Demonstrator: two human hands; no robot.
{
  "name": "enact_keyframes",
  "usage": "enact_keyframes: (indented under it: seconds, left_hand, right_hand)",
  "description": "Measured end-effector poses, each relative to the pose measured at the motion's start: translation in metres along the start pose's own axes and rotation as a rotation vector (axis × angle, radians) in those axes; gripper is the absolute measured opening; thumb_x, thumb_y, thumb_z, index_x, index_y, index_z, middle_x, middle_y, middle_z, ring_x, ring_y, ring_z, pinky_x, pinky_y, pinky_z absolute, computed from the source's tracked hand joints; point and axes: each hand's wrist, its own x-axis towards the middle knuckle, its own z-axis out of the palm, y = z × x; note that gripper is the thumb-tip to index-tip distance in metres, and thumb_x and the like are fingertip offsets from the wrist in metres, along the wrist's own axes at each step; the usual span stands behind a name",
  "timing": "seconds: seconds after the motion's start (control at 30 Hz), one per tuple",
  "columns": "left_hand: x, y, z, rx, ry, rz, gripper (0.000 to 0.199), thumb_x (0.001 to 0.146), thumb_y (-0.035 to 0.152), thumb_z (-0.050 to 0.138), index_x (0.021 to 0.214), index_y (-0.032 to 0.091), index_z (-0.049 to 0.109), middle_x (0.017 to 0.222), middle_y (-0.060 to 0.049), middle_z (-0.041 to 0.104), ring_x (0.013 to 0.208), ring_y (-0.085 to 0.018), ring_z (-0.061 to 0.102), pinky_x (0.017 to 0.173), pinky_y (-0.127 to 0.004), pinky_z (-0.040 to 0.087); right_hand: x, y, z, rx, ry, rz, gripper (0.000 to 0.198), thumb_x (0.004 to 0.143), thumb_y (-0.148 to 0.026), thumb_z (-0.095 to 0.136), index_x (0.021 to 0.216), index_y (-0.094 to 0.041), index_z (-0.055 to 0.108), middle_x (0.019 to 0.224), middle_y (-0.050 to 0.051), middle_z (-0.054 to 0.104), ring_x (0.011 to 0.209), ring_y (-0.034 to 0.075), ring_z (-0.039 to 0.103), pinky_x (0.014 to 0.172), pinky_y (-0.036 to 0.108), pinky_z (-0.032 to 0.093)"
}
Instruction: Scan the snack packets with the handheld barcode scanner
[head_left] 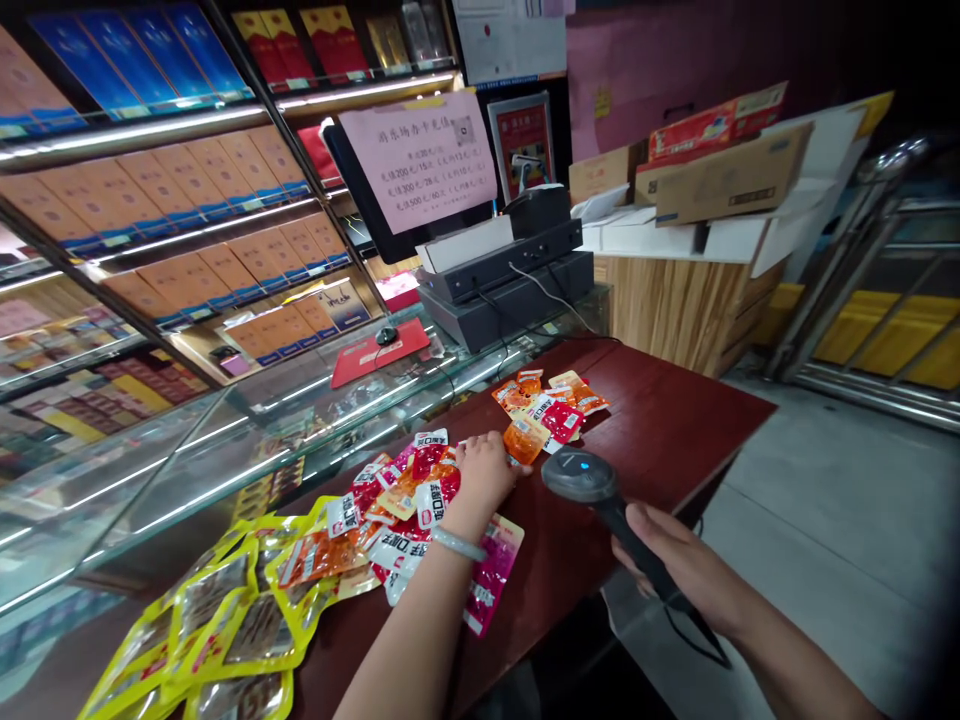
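My left hand (486, 468), with a pale bangle (459, 544) at the wrist, is curled at the right edge of a pile of red, orange and white snack packets (405, 490). Its fingers close on an orange snack packet (525, 438), though the fingertips are partly hidden. In my right hand (667, 550) is a dark handheld barcode scanner (581, 475), its head toward the left hand. Beyond the left hand lies a smaller group of packets (559, 408). A magenta packet (496, 570) lies beside the left forearm. Yellow-edged clear packets (247, 610) overlap at the lower left.
The packets lie on a dark red counter (660, 410) beside a glass display case (225, 450). Behind stand a monitor covered by a pink notice (420, 160), a cash drawer (517, 300) and a mouse (386, 336). Cardboard boxes (720, 180) and a metal railing (870, 385) are at right.
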Motion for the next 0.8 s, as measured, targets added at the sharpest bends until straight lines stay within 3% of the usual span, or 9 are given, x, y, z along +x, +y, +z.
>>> enact_keyframes:
  seconds: [0.17,0.4,0.6,0.73,0.8]
  left_hand:
    - [-0.026,-0.016,-0.01,-0.071,-0.032,0.002,0.045,0.083,0.047,0.067,0.117,0.02,0.056,0.11,-0.011,0.072,0.113,-0.03,0.063,0.101,-0.044,0.035]
    - [-0.048,-0.027,-0.013,-0.145,-0.018,-0.011,0.043,0.082,0.047,0.068,0.111,0.019,0.058,0.101,-0.008,0.073,0.102,-0.027,0.065,0.096,-0.04,0.038]
    - [-0.067,-0.061,-0.036,0.001,-0.075,-0.034,0.039,0.082,0.046,0.066,0.112,0.021,0.061,0.105,-0.01,0.073,0.105,-0.03,0.065,0.101,-0.047,0.036]
    - [-0.057,-0.081,-0.05,0.106,0.046,-0.075,0.042,0.083,0.05,0.065,0.116,0.024,0.064,0.118,-0.012,0.071,0.12,-0.035,0.058,0.108,-0.056,0.03]
    - [-0.036,-0.076,-0.049,0.045,0.079,-0.026,0.046,0.086,0.052,0.061,0.122,0.024,0.064,0.125,-0.012,0.068,0.122,-0.033,0.057,0.107,-0.051,0.034]
  right_hand:
    - [0.004,-0.009,0.004,0.008,0.025,-0.004,0.053,0.084,-0.073,0.057,0.077,-0.022,0.044,0.058,-0.007,0.046,0.044,0.007,0.038,0.044,0.021,0.029]
    - [0.016,-0.01,0.012,0.009,-0.061,-0.026,0.049,0.089,-0.07,0.053,0.087,-0.022,0.05,0.059,-0.007,0.048,0.043,0.007,0.04,0.042,0.02,0.031]
    - [0.02,-0.004,0.015,0.014,-0.094,-0.025,0.052,0.087,-0.072,0.055,0.087,-0.02,0.049,0.061,-0.006,0.05,0.044,0.006,0.041,0.043,0.019,0.033]
    - [0.029,0.002,0.019,0.016,-0.148,-0.017,0.052,0.086,-0.072,0.056,0.089,-0.02,0.049,0.059,-0.007,0.049,0.042,0.005,0.039,0.041,0.017,0.031]
    - [0.033,0.002,0.021,0.02,-0.148,-0.01,0.053,0.086,-0.073,0.056,0.092,-0.02,0.051,0.06,-0.007,0.049,0.043,0.005,0.038,0.041,0.017,0.031]
